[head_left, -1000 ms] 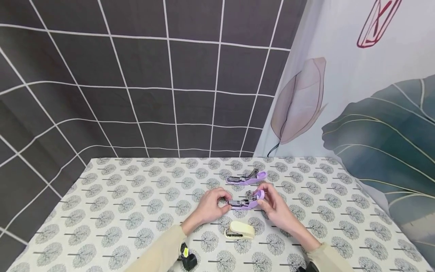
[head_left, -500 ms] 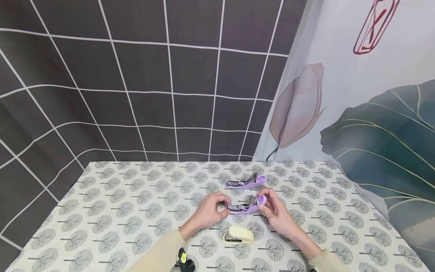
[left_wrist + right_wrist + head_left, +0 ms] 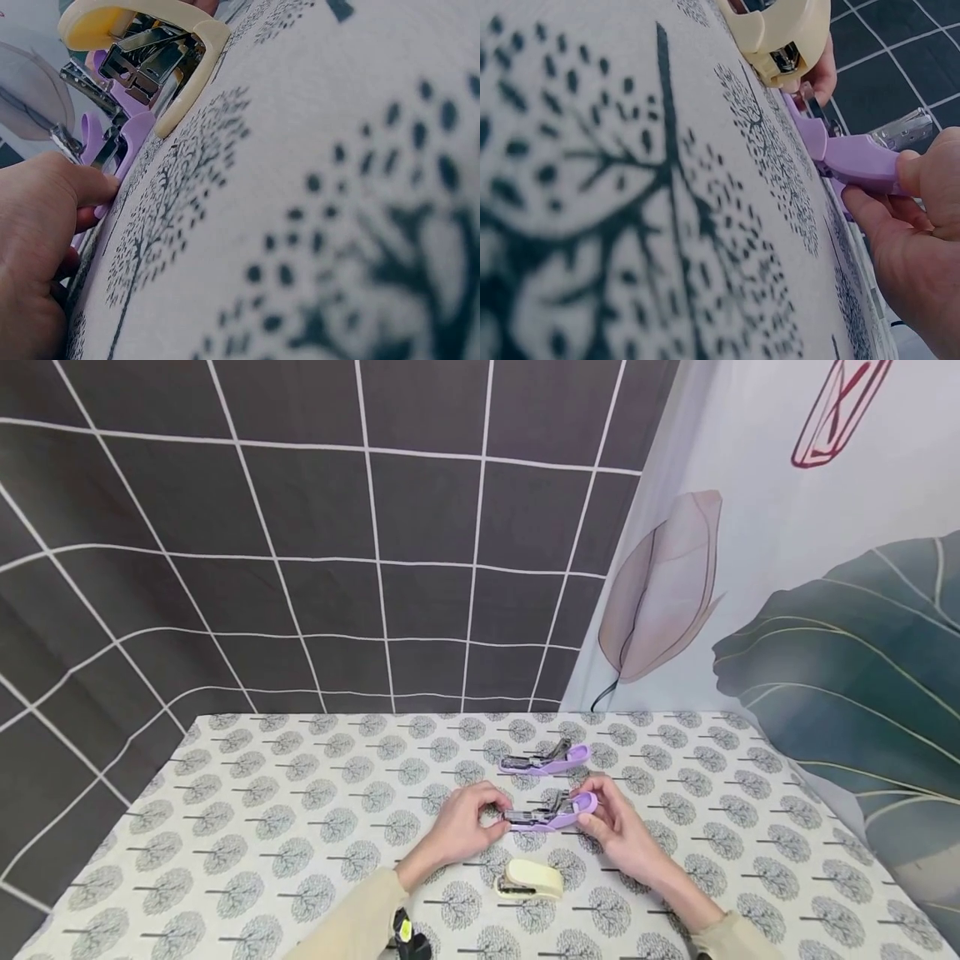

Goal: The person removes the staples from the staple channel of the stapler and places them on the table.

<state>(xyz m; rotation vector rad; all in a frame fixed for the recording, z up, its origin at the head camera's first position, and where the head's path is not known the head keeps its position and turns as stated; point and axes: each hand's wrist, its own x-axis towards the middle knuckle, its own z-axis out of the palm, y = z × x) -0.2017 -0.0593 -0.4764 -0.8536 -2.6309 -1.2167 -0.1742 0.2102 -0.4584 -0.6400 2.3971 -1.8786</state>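
Observation:
A purple stapler point(image 3: 567, 819), its metal magazine showing and its purple end to the right, lies between both hands over the cloth. At its left end my left hand point(image 3: 467, 823) pinches it between thumb and fingers. My right hand point(image 3: 613, 828) grips the purple right end, thumb on the near side. The right wrist view shows that thumb and the fingers on the purple body point(image 3: 862, 162), with a metal part standing up behind it. Directly behind is a second purple stapler point(image 3: 547, 765), opened up the same way. Closer to me sits a cream stapler point(image 3: 534, 880).
A white tablecloth point(image 3: 315, 835) printed with grey trees covers the table. Behind its far edge hangs a dark curtain point(image 3: 427, 602) with white grid lines. A pale curtain point(image 3: 667, 610) with leaf prints hangs at the right.
The purple end of the held stapler has swung outward to the right, the right hand moving slightly with it. The left hand keeps its pinch; the other staplers stay put.

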